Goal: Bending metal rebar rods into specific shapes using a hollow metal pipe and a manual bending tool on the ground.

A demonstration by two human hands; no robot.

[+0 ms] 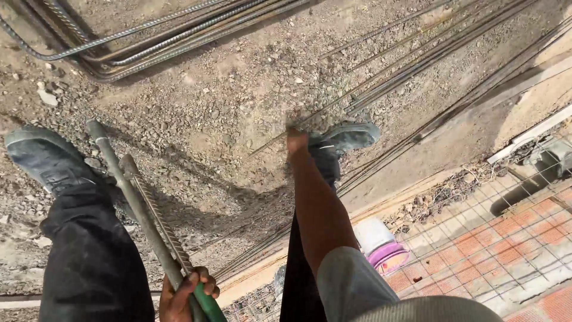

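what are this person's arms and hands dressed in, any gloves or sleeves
No gloves: both the left hand and the right hand are bare. The right arm has a short grey fabric sleeve ending near the elbow, with the forearm uncovered below it. Only the left hand shows at the bottom edge, so any sleeve on that side cannot be seen. No watch, rings or markings are visible.

left hand [185,295] grips bar tool [137,203]; right hand [296,141] on thin rod [333,110].

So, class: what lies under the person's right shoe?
Under the right shoe lie gravelly dirt and thin steel rods running diagonally. The sole covers the ground directly beneath, so whether it presses on a rod cannot be seen.
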